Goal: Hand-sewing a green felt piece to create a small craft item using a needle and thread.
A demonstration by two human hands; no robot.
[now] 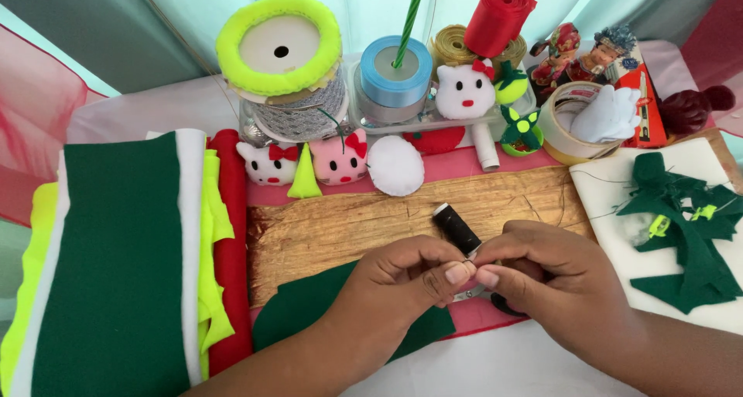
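My left hand (406, 277) and my right hand (542, 277) meet over the wooden board (333, 223), fingertips pinched together. A black thread spool (457, 228) sticks up between them, and it seems held by my right hand. My left fingers pinch at the spool's lower end, perhaps on the thread. A dark scissor handle (503, 302) shows under my right hand. A rounded piece of green felt (302, 304) lies under my left wrist.
Stacked felt sheets (116, 265) in green, white, neon yellow and red lie at the left. Green felt cut-outs (685, 234) rest on a white sheet at the right. Small felt cat heads (337, 159), ribbon spools (280, 53), a tape roll (561, 126) and figurines line the back.
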